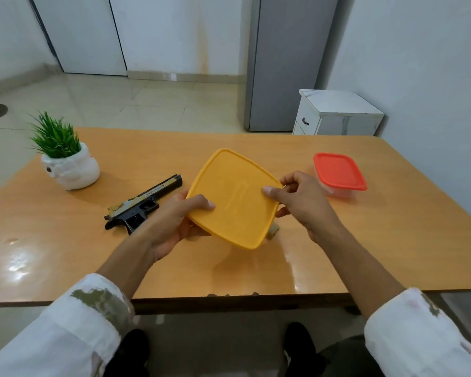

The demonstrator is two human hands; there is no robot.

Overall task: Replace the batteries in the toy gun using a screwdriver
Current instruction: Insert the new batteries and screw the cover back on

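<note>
While the left hand and right hand pinch the yellow lid by its edges, the toy gun lies on the worktop just beside; probably light, stiff plastic, best held by its grip.

Bare table runs along the near and far edges, while the middle band is blocked by a potted plant near the far-left corner, toy gun, central yellow-lidded container and red-lidded container rightward.
</note>
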